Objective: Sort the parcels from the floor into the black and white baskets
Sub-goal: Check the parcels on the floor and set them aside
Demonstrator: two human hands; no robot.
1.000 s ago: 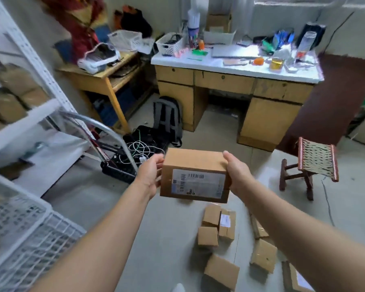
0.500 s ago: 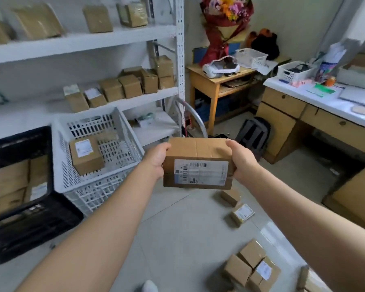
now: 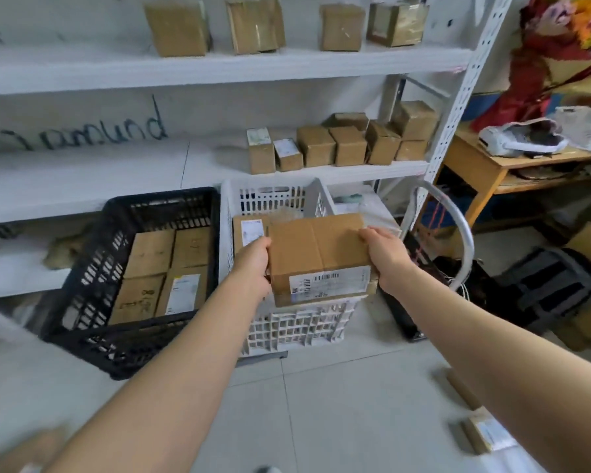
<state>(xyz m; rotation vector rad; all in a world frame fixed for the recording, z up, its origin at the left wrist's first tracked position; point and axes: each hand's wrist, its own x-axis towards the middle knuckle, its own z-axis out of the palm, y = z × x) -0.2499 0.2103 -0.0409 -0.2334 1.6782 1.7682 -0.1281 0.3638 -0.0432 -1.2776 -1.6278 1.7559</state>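
A cardboard parcel [image 3: 318, 257] is held between the left hand [image 3: 253, 264] and the right hand [image 3: 384, 257], each hand pressed flat against one end of it, with the thumbs laid over its top face and the labelled side turned toward the wearer. Half a second ago the same parcel was carried in front of the body, to the right of the baskets and over open floor; a second ago the desk and the scattered boxes were faced. Since then the view has been swung round to the shelving, and the parcel has been brought directly above the white basket [image 3: 280, 322], just over its near rim. The grip itself is unchanged. Inside the white basket one labelled box [image 3: 249, 232] can be seen behind the left hand; the black basket [image 3: 93, 291], touching the white one on its left, is filled with several flat boxes. From this it is judged that the carrying stage is finished and that the white basket has been chosen; only lowering and release are left for this parcel. Further work is indicated by another parcel [image 3: 488, 433] left on the floor at lower right, well apart from the baskets.
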